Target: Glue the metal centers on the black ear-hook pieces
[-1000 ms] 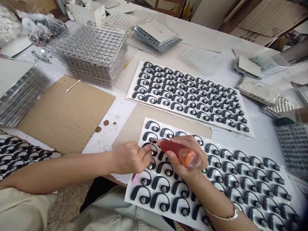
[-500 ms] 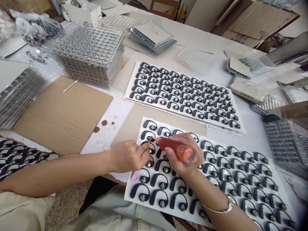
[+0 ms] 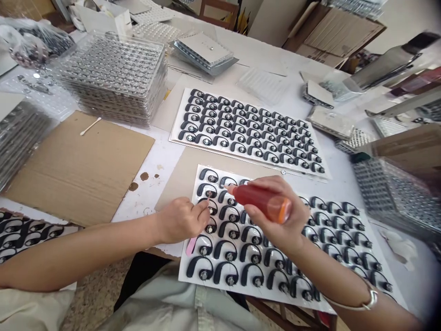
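My left hand is closed around a slim pink tool, whose broad end shows below the fist; its kind is unclear. The fingertips are over the left column of a white sheet bearing rows of black hook-shaped pieces, each with a round metallic part. In my right hand is a squeeze bottle of red liquid with an orange base. Its narrow nozzle points left, near the second column of pieces. The hand and bottle hide some pieces behind them.
A second sheet of similar black pieces lies farther back. Brown cardboard with a cotton swab is at left. Stacked clear trays stand behind it. More trays and a dark bottle are at right.
My right hand has drawn the red bottle to the right and slightly up, its nozzle now away from the left fingertips. My left hand stays at the left column. The view has shifted.
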A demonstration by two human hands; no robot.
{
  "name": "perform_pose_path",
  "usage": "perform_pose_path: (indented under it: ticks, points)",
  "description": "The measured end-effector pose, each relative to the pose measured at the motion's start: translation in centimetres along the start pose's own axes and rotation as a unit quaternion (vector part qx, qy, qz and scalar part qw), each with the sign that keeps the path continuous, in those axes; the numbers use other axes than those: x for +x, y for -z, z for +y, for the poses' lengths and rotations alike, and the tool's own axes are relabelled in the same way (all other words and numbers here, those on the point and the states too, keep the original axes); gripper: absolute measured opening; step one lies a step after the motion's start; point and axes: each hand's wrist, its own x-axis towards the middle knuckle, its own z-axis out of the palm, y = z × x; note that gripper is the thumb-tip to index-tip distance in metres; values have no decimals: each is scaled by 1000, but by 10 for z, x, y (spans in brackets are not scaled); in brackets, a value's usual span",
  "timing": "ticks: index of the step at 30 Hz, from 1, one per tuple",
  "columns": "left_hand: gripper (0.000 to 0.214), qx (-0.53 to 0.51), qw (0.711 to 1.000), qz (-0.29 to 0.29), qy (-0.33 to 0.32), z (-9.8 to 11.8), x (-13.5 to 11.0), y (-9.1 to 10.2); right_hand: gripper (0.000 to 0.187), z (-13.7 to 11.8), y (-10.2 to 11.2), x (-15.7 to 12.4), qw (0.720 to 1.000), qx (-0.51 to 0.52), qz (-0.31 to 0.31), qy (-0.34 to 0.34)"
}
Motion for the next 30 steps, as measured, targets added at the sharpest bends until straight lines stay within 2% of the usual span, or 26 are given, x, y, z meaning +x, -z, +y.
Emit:
perform_pose_path:
  ticks: [3,8,30]
  points:
    - [11,-2,1000,0,0,1,-1,-1,42,2,-4,-19,998,-24,3,61]
    - [10,3,1000,-7,-4,2,-2,-1,41,6,-15,-42,992,-81,-1,94]
    - [16,-17,1000,-1,3,-1,3,4,41,5,-18,-36,994,-75,-26,81]
